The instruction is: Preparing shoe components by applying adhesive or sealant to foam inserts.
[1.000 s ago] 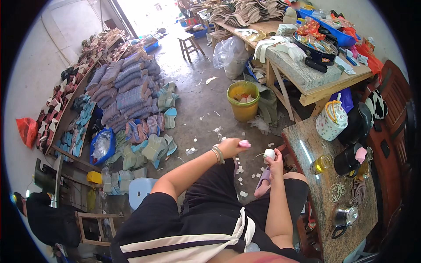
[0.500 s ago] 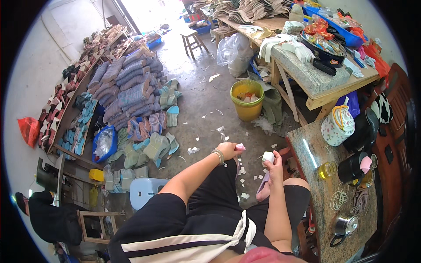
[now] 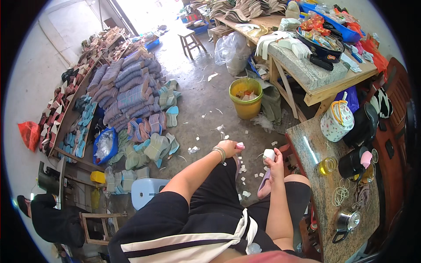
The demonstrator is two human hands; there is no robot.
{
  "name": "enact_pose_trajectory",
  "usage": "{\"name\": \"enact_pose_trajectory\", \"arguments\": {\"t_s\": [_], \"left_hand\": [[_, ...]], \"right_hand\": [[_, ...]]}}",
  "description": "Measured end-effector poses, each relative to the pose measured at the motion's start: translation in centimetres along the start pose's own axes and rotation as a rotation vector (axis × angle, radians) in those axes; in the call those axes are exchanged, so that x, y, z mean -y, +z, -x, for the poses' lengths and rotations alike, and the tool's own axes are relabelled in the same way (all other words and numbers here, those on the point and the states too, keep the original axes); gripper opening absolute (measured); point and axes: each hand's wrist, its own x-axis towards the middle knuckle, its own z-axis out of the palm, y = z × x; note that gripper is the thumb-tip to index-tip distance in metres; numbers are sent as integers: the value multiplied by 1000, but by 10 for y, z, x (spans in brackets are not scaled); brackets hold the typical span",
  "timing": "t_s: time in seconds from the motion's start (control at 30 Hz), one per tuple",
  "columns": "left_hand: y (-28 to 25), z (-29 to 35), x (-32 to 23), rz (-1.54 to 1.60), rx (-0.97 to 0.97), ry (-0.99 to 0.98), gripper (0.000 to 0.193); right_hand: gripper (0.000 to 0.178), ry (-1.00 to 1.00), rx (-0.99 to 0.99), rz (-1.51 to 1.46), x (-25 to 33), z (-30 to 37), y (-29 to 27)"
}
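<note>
Left hand (image 3: 229,148), grip pinching small pink soft-looking piece (image 3: 240,145) at 3 o'clock of fist. Right hand (image 3: 275,163), grip closed around white rounded block (image 3: 268,155) at its 11 o'clock. Pink sole (image 3: 264,186) below, on lap. Speckled stone bench (image 3: 316,175) at 3 o'clock.

- The left hand (image 3: 229,148), closed on a small pink piece (image 3: 240,145), has been drawn slightly away from the right hand (image 3: 275,163).
- The small white block (image 3: 268,155) pinched in the right hand has been lowered a little, toward the knee.
</note>
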Motion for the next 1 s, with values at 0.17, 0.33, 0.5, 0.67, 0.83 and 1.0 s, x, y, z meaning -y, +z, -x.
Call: {"name": "enact_pose_trajectory", "arguments": {"t_s": [0.17, 0.33, 0.5, 0.67, 0.83, 1.0], "left_hand": [[3, -2, 3, 3, 18, -6, 40], [-2, 1, -2, -15, 38, -26, 40], [-2, 3, 0, -4, 38, -22, 41], [-3, 4, -2, -29, 52, -50, 43], [0, 4, 2, -5, 35, -25, 43], [1, 1, 1, -11, 56, -31, 42]], "right_hand": [[63, 9, -1, 4, 1, -1, 0], [64, 14, -1, 6, -3, -1, -2], [64, 16, -6, 21, -6, -2, -2], [64, 16, -8, 1, -8, -2, -3], [64, 15, -12, 14, -6, -2, -3], [65, 15, -18, 23, -7, -2, -4]]}}
